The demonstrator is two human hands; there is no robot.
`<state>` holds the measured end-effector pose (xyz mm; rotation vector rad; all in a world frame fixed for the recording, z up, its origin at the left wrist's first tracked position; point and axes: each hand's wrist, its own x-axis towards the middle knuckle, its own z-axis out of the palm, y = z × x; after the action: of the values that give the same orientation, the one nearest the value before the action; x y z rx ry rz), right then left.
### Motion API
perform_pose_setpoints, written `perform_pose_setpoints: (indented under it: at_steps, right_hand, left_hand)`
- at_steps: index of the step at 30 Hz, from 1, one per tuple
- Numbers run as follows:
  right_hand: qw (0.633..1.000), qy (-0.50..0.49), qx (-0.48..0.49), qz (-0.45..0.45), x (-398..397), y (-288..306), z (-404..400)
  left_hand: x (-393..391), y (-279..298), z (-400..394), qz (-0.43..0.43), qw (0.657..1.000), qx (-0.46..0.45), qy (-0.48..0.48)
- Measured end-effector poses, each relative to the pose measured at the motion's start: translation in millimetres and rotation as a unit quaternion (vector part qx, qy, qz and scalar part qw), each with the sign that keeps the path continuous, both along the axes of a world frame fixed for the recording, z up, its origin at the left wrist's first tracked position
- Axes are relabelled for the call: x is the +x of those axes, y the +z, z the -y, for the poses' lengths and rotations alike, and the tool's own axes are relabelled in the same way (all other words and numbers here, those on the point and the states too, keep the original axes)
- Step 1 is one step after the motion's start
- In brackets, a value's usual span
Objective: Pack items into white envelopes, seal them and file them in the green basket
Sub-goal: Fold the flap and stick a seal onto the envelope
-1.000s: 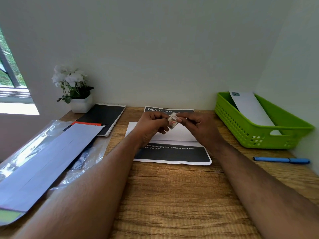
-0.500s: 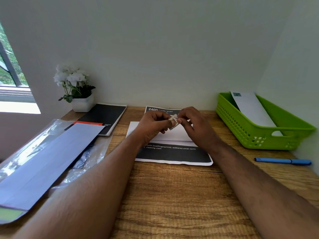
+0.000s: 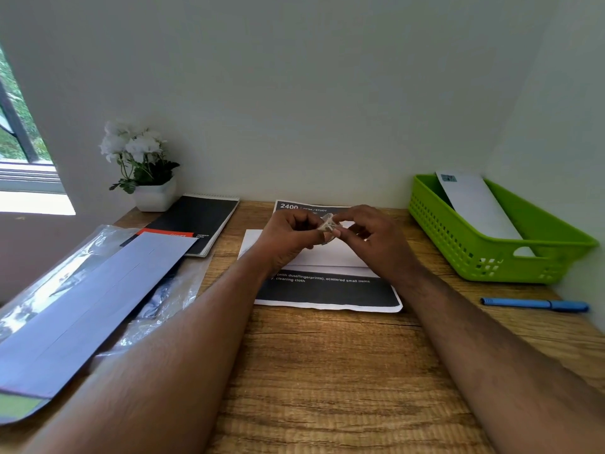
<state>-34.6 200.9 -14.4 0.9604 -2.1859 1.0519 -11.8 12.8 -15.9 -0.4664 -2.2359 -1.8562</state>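
Pinching a small crumpled item at frame centre, both hands, left and right, hold it above an unsealed white envelope on the desk. One envelope already filed in green basket, right; packing and sealing remain.

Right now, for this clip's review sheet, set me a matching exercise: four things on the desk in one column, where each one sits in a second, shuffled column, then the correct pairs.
Things:
1. blue pen
2. white envelope with a stamp
3. small crumpled item
4. potted white flowers

Places:
A. far left corner of the desk, beside the black notebook
B. pinched between the left hand and the right hand
C. leaning inside the green basket
D. flat on the desk, in front of the green basket

Pairs: 1-D, 2-C, 3-B, 4-A
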Motion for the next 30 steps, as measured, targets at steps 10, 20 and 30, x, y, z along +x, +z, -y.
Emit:
perform_pose_setpoints:
  at_steps: [10, 20, 30]
  right_hand:
    - [0.996, -0.012, -0.062, 0.062, -0.6, 0.3, -1.4]
    - [0.985, -0.002, -0.116, 0.125, 6.9, 6.6, 1.3]
    - [0.946, 0.011, -0.219, 0.240, 5.5, 8.7, 4.5]
  left_hand:
    - [1.3, -0.2, -0.7, -0.032, 0.996, -0.070, 0.040]
    - [-0.7, 1.1, -4.2, -0.045, 0.991, -0.114, 0.052]
    - [4.0, 3.5, -5.4, -0.026, 0.993, -0.098, 0.064]
